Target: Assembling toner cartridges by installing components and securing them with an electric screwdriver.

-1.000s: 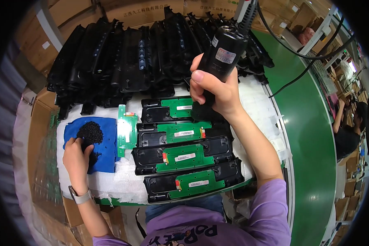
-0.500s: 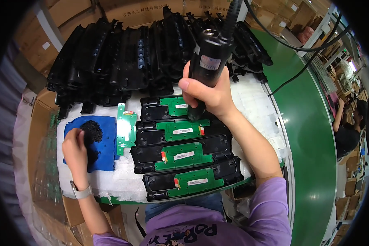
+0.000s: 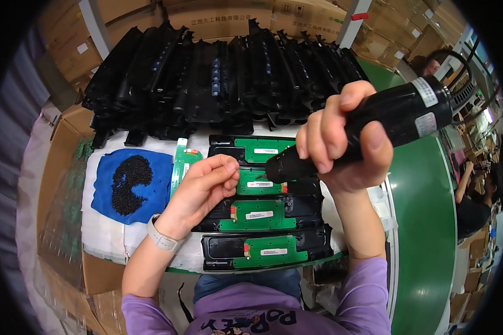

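My right hand (image 3: 341, 139) is wrapped round a black corded electric screwdriver (image 3: 402, 114), tilted nearly flat with its nose toward the left. Close to that nose, my left hand (image 3: 207, 181) is closed in a pinch; whatever its fingertips hold is too small to make out. Beneath both hands, several black plastic panels (image 3: 307, 214) lie in a column, each with a green circuit board (image 3: 271, 252) on it. To the left, a pile of tiny black screws (image 3: 129, 204) rests on a blue cloth (image 3: 161, 187). A loose green circuit board (image 3: 179, 167) stands partly hidden behind my left hand.
A long stack of black plastic housings (image 3: 201, 100) fills the back of the table. Cardboard boxes (image 3: 218, 25) stand behind it. Right of the table runs a green surface (image 3: 422, 223), with another person (image 3: 475, 201) seated beyond.
My left hand has moved from the screw pile rightward to the panels. My right hand has tipped the upright screwdriver over, swinging its nose away from the board, its back end to the right.
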### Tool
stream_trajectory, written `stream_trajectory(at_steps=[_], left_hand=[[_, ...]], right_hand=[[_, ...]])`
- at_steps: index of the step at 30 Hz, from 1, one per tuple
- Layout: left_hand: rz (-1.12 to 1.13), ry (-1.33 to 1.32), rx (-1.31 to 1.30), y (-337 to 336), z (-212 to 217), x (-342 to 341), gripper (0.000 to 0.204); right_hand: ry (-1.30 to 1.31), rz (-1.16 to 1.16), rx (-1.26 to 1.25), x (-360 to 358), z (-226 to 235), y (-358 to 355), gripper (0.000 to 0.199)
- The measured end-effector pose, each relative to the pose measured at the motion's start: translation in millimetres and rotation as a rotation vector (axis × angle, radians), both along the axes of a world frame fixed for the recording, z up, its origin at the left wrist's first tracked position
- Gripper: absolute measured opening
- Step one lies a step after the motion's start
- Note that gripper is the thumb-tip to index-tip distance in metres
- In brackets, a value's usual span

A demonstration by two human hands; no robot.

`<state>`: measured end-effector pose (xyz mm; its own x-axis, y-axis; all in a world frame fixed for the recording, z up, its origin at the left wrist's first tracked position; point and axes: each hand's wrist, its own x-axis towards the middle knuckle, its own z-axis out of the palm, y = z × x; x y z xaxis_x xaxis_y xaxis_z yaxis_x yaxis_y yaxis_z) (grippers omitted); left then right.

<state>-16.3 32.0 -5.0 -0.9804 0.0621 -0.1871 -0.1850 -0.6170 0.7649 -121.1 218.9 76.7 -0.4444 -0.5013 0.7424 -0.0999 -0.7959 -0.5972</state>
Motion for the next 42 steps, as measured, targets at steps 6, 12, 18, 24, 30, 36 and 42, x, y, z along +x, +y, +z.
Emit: stream_trajectory(at_steps=[6, 12, 18, 24, 30, 36, 42], left_hand=[[-0.070, 0.054, -0.044, 11, -3, 4, 0.011], [-0.030, 0.094, -0.060, 13, -7, 7, 0.010], [-0.050, 0.122, -0.134, 11, -7, 9, 0.011], [-0.012, 0.080, -0.106, 12, -11, 12, 0.012], [0.032, 0.112, -0.176, 9, -14, 12, 0.012], [0.000, 0.131, -0.262, 4, -15, 14, 0.010], [0.021, 0.117, -0.299, 8, -12, 17, 0.014]], right_hand=[[-0.078, -0.055, -0.103, -1, -4, -5, 0.034], [-0.123, -0.073, -0.114, 2, -8, -8, 0.033], [-0.146, -0.042, -0.120, 4, -10, -10, 0.033], [-0.140, -0.056, -0.099, 6, -13, -16, 0.033], [-0.224, -0.083, -0.102, 7, -11, -19, 0.027], [-0.242, -0.067, -0.086, 8, -15, -20, 0.027], [-0.286, -0.069, -0.066, 8, -15, -21, 0.030]])
